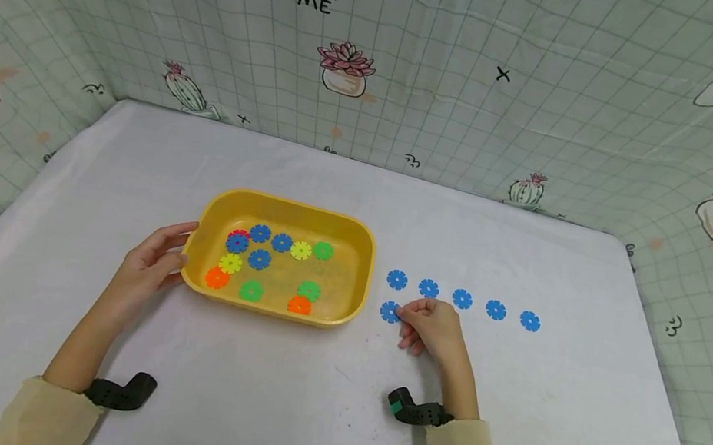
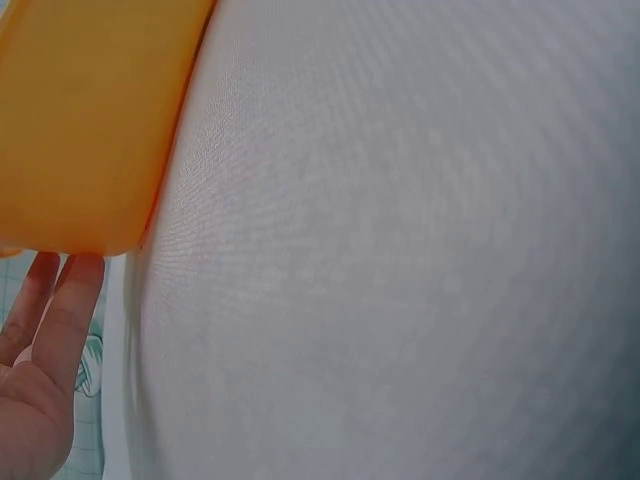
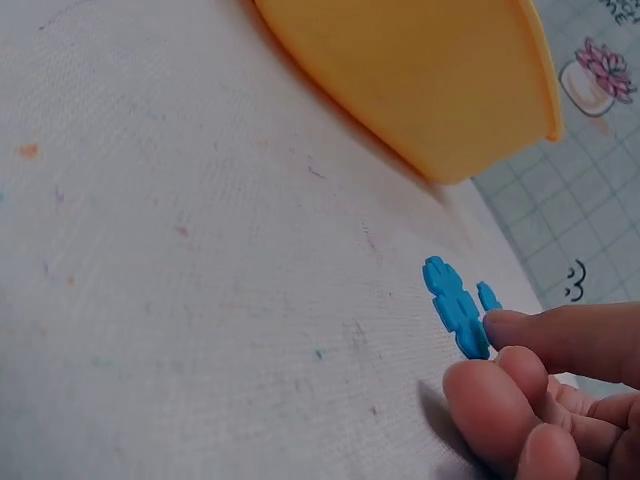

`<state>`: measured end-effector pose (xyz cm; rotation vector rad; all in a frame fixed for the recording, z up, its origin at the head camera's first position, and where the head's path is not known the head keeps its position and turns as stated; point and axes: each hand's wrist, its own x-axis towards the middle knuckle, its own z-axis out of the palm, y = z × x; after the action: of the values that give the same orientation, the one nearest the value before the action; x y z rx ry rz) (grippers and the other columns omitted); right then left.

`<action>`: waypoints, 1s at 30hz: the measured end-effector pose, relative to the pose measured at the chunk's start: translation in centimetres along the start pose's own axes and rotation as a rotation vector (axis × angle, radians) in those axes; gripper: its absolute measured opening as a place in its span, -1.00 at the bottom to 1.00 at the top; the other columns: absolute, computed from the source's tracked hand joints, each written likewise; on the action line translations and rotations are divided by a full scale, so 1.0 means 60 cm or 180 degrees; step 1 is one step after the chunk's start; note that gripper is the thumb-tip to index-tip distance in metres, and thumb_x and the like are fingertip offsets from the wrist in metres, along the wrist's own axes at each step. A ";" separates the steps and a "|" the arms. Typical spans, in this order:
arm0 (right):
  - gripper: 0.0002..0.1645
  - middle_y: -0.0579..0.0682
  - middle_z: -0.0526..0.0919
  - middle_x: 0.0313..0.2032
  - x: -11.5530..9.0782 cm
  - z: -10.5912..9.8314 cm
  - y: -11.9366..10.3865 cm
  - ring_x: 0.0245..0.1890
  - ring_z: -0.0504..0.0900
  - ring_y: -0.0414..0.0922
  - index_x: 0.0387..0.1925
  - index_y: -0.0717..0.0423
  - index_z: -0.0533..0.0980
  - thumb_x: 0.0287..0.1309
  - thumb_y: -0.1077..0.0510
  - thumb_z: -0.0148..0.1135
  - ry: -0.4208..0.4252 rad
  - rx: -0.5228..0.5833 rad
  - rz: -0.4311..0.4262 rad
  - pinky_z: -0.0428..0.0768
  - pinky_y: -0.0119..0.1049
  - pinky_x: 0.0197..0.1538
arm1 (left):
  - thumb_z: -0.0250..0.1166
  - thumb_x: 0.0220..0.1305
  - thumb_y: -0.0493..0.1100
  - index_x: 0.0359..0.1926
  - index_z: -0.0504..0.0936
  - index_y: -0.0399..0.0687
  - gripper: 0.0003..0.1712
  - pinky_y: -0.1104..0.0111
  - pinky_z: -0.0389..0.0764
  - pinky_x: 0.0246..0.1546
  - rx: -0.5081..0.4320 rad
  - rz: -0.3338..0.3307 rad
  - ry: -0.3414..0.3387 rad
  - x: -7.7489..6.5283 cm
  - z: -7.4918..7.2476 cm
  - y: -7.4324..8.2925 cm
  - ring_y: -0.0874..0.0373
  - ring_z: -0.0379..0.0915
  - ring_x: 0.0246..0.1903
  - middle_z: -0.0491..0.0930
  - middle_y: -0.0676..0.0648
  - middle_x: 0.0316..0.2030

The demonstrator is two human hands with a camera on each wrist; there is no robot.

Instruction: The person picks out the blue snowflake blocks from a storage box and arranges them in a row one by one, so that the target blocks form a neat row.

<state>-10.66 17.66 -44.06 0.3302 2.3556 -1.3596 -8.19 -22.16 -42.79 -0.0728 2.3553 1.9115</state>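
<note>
In the head view a yellow tray (image 1: 272, 312) holds several notched plastic discs in blue, green, yellow, orange and red. My left hand (image 1: 149, 260) is at its left end; the left wrist view shows straight fingers (image 2: 70, 320) touching the tray's outer wall (image 2: 85, 130). To the right of the tray, my right hand (image 1: 439, 330) pinches the edge of a blue flower-shaped disc (image 1: 390, 312) between thumb and finger. The right wrist view has that disc (image 3: 455, 308) tilted above the cloth. Behind it runs a row of several blue discs, among them one at the near-left end (image 1: 397, 279).
A white cloth (image 1: 273, 396) covers the table. The row's far right disc (image 1: 530, 321) lies beyond my right hand. A patterned curtain (image 1: 417, 107) stands along the back and sides. Each wrist wears a black band, such as the left band (image 1: 123, 392).
</note>
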 end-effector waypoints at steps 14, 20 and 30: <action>-0.65 0.03 0.62 -0.47 -0.016 -0.009 -0.004 -0.51 0.59 -0.14 -0.17 0.30 0.40 0.16 0.10 0.21 -0.0344 0.0436 -0.0436 0.63 -0.36 -0.38 | -0.01 0.38 -0.17 0.33 0.24 -0.01 -0.49 0.63 0.54 -0.18 -0.0058 0.0000 0.0006 0.001 0.000 -0.001 0.46 0.41 -0.10 0.36 0.21 0.01; -0.62 0.09 0.63 -0.35 -0.031 -0.006 -0.031 -0.36 0.61 -0.09 -0.14 0.28 0.42 0.14 0.07 0.23 -0.0263 0.0360 -0.0665 0.63 -0.32 -0.24 | -0.02 0.38 -0.16 0.34 0.24 0.00 -0.48 0.63 0.53 -0.18 -0.0042 -0.0003 0.0012 0.001 -0.001 -0.003 0.46 0.41 -0.09 0.35 0.16 0.04; -0.69 0.10 0.60 -0.30 -0.055 0.021 -0.084 -0.25 0.58 0.12 -0.16 0.23 0.46 0.13 0.10 0.24 -0.0179 0.0476 -0.1043 0.62 -0.25 -0.15 | -0.03 0.38 -0.16 0.35 0.22 0.02 -0.47 0.64 0.52 -0.16 0.0012 -0.0037 0.0023 0.002 0.000 -0.005 0.45 0.38 -0.07 0.32 0.00 0.13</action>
<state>-9.45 14.03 -39.23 -0.0577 2.3397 -1.6737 -8.28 -22.22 -43.08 -0.0932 2.3577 1.9046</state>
